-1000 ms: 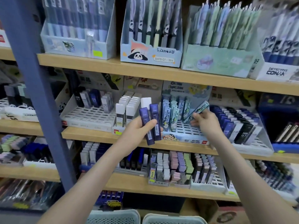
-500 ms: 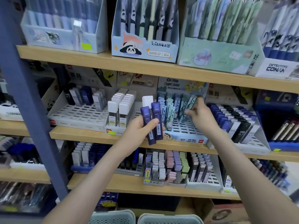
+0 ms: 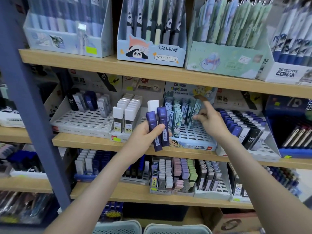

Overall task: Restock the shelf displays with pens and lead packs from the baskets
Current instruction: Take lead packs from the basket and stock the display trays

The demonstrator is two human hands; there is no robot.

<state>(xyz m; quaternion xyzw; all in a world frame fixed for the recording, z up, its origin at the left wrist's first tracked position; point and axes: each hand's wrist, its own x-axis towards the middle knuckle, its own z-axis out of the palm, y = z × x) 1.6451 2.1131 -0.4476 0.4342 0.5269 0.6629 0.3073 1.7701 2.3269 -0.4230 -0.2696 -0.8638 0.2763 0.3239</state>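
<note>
Wooden shelves (image 3: 101, 63) of a stationery shop fill the view. On the top one, a panda pen box (image 3: 152, 53) reads "SH176-07 | 36", and another box (image 3: 285, 73) reads "DETECTIVE CONAN". Before the middle shelf, the left grip (image 3: 145, 134) clasps two dark blue lead packs (image 3: 160, 125) and a white-capped pack (image 3: 153, 105). The right grip (image 3: 212, 122) is released, its fingers touching the pale packs (image 3: 179, 114) in the "CRAYON SHINCHAN" tray (image 3: 194, 146). The print on the blue packs is too blurred to read. Two baskets (image 3: 118, 227) are cut off at the bottom edge.
</note>
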